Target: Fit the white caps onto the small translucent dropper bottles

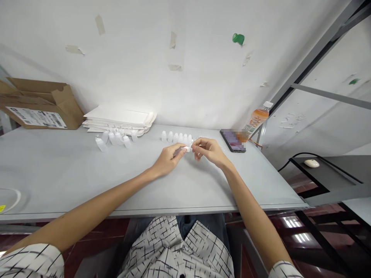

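Clearly, the left hand (168, 160) has its thumb and fingers closed, pinching a small white piece (188, 149) at its tips. The right hand (211, 151) meets it from the other side, thumb and index fingertip drawn close together beside the piece, the other fingers curled beneath. Whether those right fingertips grip something cannot be told. The piece is above the middle of the tabletop (162, 193), just in front of the right end of a row of white bottles (175, 138).

Fingers cover most of the piece, so its full shape is hard to make out. Beyond the right hand, small pale items are largely hidden. The phone (232, 140) has part of its screen pixelated, as is the lower part of the orange drink bottle (256, 120). At the left, the cardboard box (69, 106) is cut off by the picture's edge, and so is a clear round object (17, 199) with a yellow patch.
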`<state>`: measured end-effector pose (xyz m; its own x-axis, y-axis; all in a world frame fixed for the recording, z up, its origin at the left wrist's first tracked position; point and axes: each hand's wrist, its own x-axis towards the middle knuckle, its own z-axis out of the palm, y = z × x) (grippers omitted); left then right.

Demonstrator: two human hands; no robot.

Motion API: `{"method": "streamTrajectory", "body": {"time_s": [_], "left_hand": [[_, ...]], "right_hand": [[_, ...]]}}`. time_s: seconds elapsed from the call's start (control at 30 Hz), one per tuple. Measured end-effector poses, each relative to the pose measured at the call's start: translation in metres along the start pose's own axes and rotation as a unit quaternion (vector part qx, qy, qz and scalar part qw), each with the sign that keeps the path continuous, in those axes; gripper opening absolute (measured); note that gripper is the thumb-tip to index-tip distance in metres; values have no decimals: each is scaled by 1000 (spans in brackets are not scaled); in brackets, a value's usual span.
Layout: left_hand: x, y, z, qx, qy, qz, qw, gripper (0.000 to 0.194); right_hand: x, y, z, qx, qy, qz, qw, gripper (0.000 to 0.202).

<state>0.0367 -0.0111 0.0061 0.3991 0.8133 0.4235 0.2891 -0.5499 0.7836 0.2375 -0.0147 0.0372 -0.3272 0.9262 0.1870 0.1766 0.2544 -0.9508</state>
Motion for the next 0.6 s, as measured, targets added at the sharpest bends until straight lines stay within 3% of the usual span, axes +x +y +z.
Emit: {"method": "streamTrajectory", "body": {"time_s": [0.23, 0.6], "left_hand": [[-3, -8, 3, -177, -70, -102, 976, 34], [-4, -2, 3, -149, -88, -128, 977, 33]], "right_hand": [[-1, 1, 1, -4, -3, 10, 1000, 24], [2, 10, 0, 19, -27, 8, 999, 28]]}}
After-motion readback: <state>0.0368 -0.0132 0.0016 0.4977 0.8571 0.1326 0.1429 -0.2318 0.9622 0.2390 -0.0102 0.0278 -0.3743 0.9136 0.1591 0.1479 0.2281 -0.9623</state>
